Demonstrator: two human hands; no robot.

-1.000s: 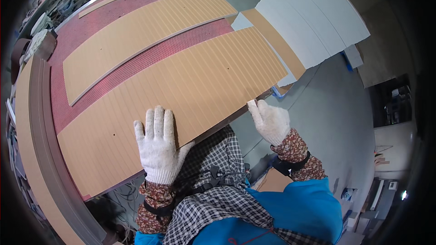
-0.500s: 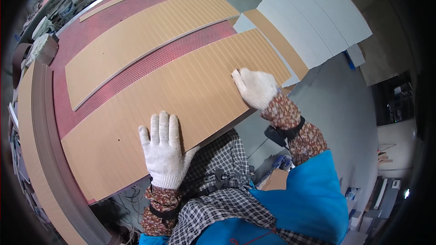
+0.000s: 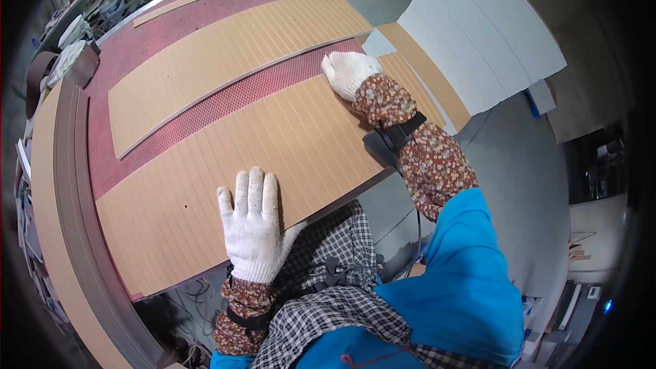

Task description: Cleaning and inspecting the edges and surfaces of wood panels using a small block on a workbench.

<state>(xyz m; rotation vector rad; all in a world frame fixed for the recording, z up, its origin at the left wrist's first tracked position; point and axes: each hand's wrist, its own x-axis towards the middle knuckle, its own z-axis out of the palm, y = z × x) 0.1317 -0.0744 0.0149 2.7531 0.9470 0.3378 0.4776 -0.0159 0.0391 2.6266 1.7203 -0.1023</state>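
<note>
A wood-grain board point(image 3: 205, 184) with pale lines across its right part lies along the near side of a red mesh-covered table. My left hand point(image 3: 251, 222), in a white knitted glove, rests flat on the board by its near edge, fingers stretched out. Toward the board's far edge and right part, my right hand point(image 3: 350, 72) is curled closed in a matching glove. Whatever its fingers may hold is hidden. Beyond a strip of red mesh point(image 3: 239, 99) lies a second lined board point(image 3: 232, 61).
A narrow wooden strip point(image 3: 183, 5) lies at the table's far side. Long brown panels point(image 3: 68, 184) stand along the left. A large white sheet point(image 3: 485, 27) and a brown strip point(image 3: 437, 82) lie at the right end. A tape-wrapped block point(image 3: 74, 65) sits at the far-left corner.
My right hand has slid away from me and slightly left, to the near board's far edge, still closed. My left hand stays flat on the board. The view has shifted slightly.
</note>
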